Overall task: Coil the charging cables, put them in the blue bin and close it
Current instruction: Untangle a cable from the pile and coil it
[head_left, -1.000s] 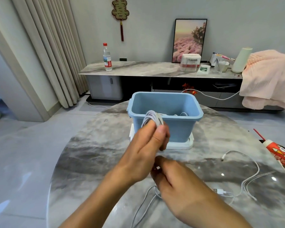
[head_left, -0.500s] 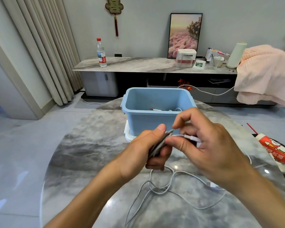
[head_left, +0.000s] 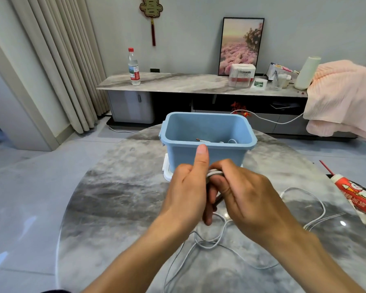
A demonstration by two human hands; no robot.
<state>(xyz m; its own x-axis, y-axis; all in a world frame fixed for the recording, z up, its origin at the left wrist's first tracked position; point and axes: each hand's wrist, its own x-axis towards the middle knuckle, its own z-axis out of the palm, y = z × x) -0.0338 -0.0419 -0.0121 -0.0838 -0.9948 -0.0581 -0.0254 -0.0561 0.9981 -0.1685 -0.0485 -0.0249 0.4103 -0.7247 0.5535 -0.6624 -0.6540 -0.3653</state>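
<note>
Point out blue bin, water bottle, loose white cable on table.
blue bin (head_left: 207, 153): head view, front wall.
water bottle (head_left: 134, 69): head view, label.
loose white cable (head_left: 320, 208): head view, loop right of the hands.

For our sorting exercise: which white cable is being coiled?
The cable both hands wind, left hand and right hand gripping it; the other loose cable lies untouched at right.

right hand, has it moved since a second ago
Yes: the right hand rose from low near the table edge toward the blue bin, meeting the coiled cable.
</note>
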